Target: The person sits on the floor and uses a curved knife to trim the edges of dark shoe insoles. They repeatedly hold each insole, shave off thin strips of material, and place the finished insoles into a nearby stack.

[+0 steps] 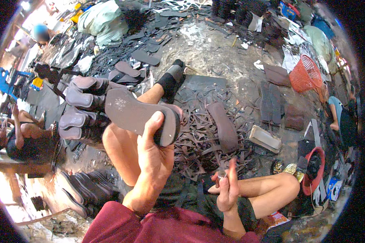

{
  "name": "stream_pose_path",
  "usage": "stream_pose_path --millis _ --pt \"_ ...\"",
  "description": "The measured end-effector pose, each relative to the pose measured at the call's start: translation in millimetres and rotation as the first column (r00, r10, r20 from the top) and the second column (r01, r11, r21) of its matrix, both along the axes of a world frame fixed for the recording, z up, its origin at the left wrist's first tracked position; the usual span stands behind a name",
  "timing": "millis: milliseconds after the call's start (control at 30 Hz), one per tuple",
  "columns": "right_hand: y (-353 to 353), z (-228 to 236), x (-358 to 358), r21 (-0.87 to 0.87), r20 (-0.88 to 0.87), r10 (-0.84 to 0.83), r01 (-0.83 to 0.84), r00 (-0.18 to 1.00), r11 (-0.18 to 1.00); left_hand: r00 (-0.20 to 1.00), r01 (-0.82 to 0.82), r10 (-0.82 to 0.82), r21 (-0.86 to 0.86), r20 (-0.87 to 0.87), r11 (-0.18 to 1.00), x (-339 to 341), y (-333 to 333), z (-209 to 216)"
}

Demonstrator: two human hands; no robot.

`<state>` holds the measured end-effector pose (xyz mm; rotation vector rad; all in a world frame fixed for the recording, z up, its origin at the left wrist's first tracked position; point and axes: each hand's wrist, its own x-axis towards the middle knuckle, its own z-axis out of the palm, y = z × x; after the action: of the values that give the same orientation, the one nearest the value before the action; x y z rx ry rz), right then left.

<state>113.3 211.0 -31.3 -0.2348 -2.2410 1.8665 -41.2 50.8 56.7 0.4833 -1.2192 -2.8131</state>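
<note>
My left hand (pixel 156 156) grips a brown-grey shoe sole (pixel 127 111) by its heel end, the thumb flat on its face. A thick black heel layer (pixel 169 128) shows at that end. Lower and to the right, my right hand (pixel 228 189) is closed around a small dark object with a shiny bit; its kind is too small to tell. Between my legs spreads a heap of dark cut-off strips (pixel 194 152), with another brown sole (pixel 222 125) lying on it. Left of the held sole stand stacked soles with rounded heel ends (pixel 79 97).
A row of soles (pixel 85 186) leans at the lower left. To the right are a pale rectangular block (pixel 265 139), dark flat sheets (pixel 270 103), a red mesh basket (pixel 305 73) and a red bowl (pixel 318 170). Another person (pixel 22 139) sits at the far left.
</note>
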Motion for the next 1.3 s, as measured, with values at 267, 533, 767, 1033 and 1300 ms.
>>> stream_pose_path --millis 267,533,767,1033,1300 --pt "18.0 -21.8 32.2 0.408 -0.146 0.023 0.039 0.989 0.912 0.982 0.026 -0.05 0.136 0.18 0.99 9.1 30.3 -3.1" --pt "38.0 20.8 13.3 0.49 0.047 0.194 -0.192 0.98 0.85 0.955 0.208 -0.197 -0.027 0.22 0.978 54.3 -10.9 -60.0" --pt "22.6 32.4 -21.9 0.397 0.075 0.405 -0.4 0.911 0.826 0.886 0.448 -0.377 -0.288 0.271 0.846 81.8 -40.1 -73.5" --pt "-22.3 -3.1 -73.9 -0.531 0.18 -0.235 0.296 0.955 0.794 0.992 0.118 -0.097 -0.29 0.086 0.95 74.1 -48.7 -27.4" --pt "145.6 -188.5 -162.5 -0.194 0.401 -0.516 0.621 0.757 0.76 0.746 -0.509 0.599 -0.83 -0.292 0.23 78.2 -241.7 -38.2"
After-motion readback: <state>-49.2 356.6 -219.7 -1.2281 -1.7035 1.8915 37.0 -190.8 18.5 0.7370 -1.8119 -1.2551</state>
